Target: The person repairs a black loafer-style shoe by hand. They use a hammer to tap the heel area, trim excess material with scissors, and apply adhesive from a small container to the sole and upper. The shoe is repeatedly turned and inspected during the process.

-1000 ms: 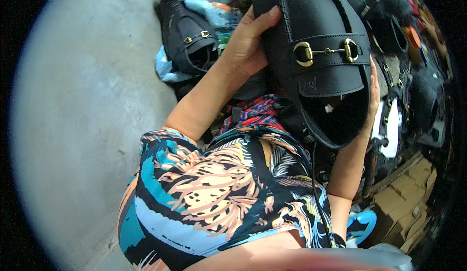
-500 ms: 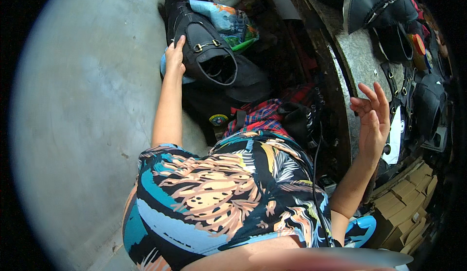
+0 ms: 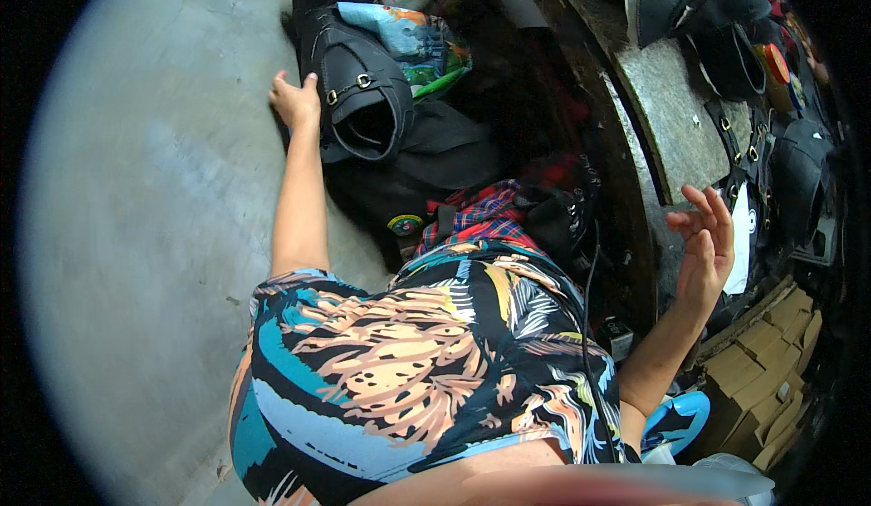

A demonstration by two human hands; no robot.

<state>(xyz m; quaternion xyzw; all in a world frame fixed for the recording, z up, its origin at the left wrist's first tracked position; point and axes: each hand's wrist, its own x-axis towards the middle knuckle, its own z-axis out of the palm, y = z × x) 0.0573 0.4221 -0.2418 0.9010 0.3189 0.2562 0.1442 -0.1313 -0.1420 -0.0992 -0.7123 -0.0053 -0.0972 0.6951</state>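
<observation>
A black shoe upper (image 3: 356, 63) with a metal buckle strap lies at the upper left, on dark cloth. Beside its left edge is my left hand (image 3: 298, 102), thumb and fingers apart, nothing in its grasp; I cannot tell whether the thumb touches the upper. Next to the upper lies a colourful printed plastic bag (image 3: 413, 43). My right hand (image 3: 706, 252) is raised at the right, in front of the bench, fingers loosely spread and nothing in them. Close to it lie black straps with buckles (image 3: 753, 147) and a white piece (image 3: 739, 261).
A stone slab (image 3: 667, 111) lies on the workbench at the right. More black shoe uppers (image 3: 798, 179) crowd there, with a red and yellow round container (image 3: 778, 75). Cardboard (image 3: 758, 361) is stacked lower right. Black and red plaid cloth (image 3: 481, 216) lies ahead of my lap. Concrete floor (image 3: 163, 188) spreads left.
My left hand has let go of the shoe upper and moved slightly left. The upper has turned and shifted slightly left in view. My right hand is lower, its fingers still spread.
</observation>
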